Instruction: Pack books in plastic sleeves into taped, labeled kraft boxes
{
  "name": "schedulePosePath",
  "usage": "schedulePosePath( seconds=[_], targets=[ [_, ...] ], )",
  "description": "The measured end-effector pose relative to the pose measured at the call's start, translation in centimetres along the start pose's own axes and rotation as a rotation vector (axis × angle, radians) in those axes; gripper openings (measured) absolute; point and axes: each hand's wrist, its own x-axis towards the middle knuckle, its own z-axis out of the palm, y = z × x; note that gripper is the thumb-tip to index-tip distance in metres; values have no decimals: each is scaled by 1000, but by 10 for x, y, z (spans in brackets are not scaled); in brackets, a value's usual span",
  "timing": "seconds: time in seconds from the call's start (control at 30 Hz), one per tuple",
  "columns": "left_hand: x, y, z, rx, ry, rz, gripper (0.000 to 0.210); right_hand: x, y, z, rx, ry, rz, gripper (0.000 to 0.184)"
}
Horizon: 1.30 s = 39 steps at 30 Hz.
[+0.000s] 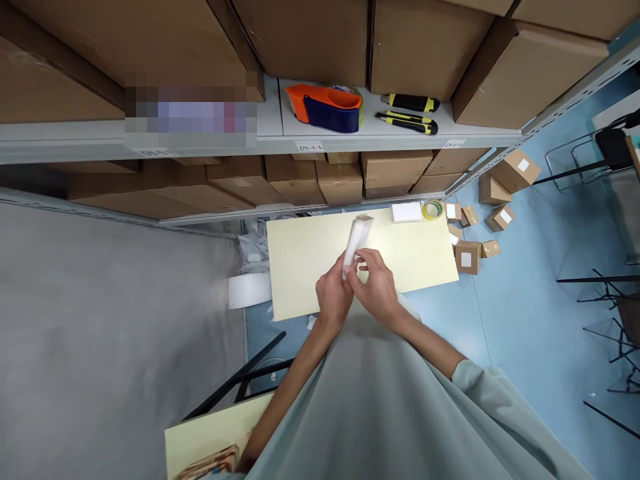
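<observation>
Fingers of our right hand pinching a white roll near its low end, our left hand curled around that end, the roll tilted in front of us above a pale yellow table, yellow tape at its far right corner, small brown boxes beyond.

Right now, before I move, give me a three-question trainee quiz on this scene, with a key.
1. What is the left hand gripping?
2. True or false: on the table, the tape roll lies to the left of the white rectangular item.
3. What lies right of the orange-and-blue dispenser on the shelf?
A) a mug
B) two black-and-yellow tools
C) a stapler

Key: 1. the white tube; 2. false, it lies to the right; 3. B.
</observation>
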Motion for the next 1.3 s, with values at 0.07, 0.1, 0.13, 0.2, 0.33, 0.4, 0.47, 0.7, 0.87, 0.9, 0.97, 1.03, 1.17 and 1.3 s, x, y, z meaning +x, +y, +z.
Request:
schedulePosePath(
  seconds=[0.07,0.1,0.13,0.2,0.33,0.4,0.47,0.7,0.87,0.9,0.97,1.03,1.17,1.3],
  targets=[
    [-6,2,4,-37,5,-7,41,5,2,-3,35,56,93,38],
    [-10,3,7,-46,3,-8,41,7,3,-5,40,80,138,37],
    [-14,5,9,-59,-2,-7,40,10,4,-7,41,100,175,36],
    [-20,9,12,-127,-29,9,42,16,7,-14,52,127,213,34],
    [-20,14,5,-234,-154,72,55,26,23,-36,197,160,248,31],
    [-10,10,-5,-200,-125,93,53,29,33,-50,324,121,272,34],
    [2,1,-16,-198,-25,58,57,30,40,-63,451,61,282,40],
    [13,-14,-34,-619,-368,-317,70,19,48,-69,621,-70,330,56],
    [2,-8,-30,-569,-347,-320,80,13,52,-63,589,-92,293,55],
    [1,-8,-29,-573,-347,-307,81,12,53,-63,564,-69,268,53],
    [-1,-9,-27,-590,-352,-290,80,11,53,-63,507,-15,226,51],
    [-3,-11,-25,-606,-355,-286,77,10,52,-63,490,-2,213,50],
    [-6,-13,-26,-602,-360,-293,79,6,50,-61,555,-36,224,51],
    [-7,-13,-31,-571,-375,-299,79,2,50,-58,574,-43,245,56]
  ],
)
